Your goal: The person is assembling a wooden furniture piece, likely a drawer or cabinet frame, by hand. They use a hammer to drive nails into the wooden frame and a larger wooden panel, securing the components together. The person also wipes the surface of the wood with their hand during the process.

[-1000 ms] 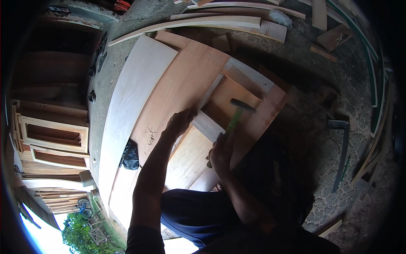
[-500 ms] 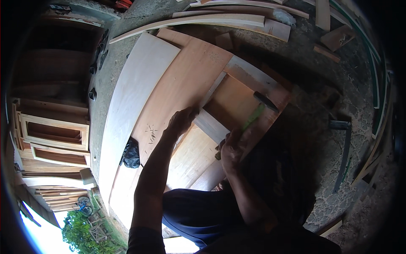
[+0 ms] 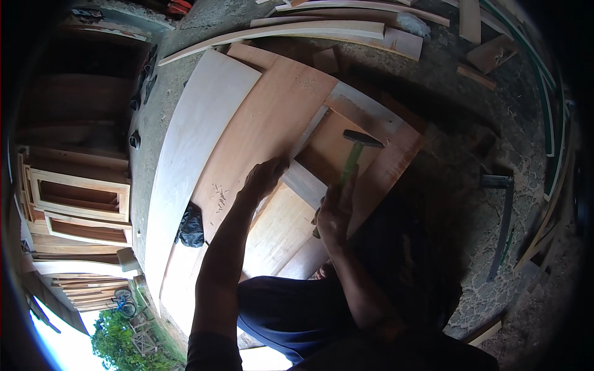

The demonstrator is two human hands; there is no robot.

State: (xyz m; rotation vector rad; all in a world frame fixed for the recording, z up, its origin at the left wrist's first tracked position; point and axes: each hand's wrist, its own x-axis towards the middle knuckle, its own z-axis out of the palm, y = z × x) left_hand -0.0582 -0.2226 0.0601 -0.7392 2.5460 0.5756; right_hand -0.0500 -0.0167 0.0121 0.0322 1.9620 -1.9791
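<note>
My right hand (image 3: pixel 335 216) is wrapped round the green handle of a hammer (image 3: pixel 354 159), its dark head raised over the opening of a wooden frame. Pinched fingers of my left hand (image 3: pixel 266 176) rest at the inner edge of a wide plywood board (image 3: pixel 272 93), where a pale crosspiece (image 3: pixel 305 180) meets it. Whatever the left fingertips hold is hidden in shadow. Small nail-like bits (image 3: pixel 219 196) lie scattered on the board left of that hand. Next to them is a black plastic bag (image 3: pixel 190 224).
A pale sheet (image 3: pixel 213 93) overlaps the board's left side. Long wood strips (image 3: pixel 297 28) lie on the floor at the far side. To the right are a metal square (image 3: pixel 502 216) and offcuts (image 3: pixel 492 52). Window-like wooden frames (image 3: pixel 80 195) stand at the left.
The hammer has swung up and left, its head turning from the frame's right rail to above the opening. My right hand tilted with it; my left hand stayed in place.
</note>
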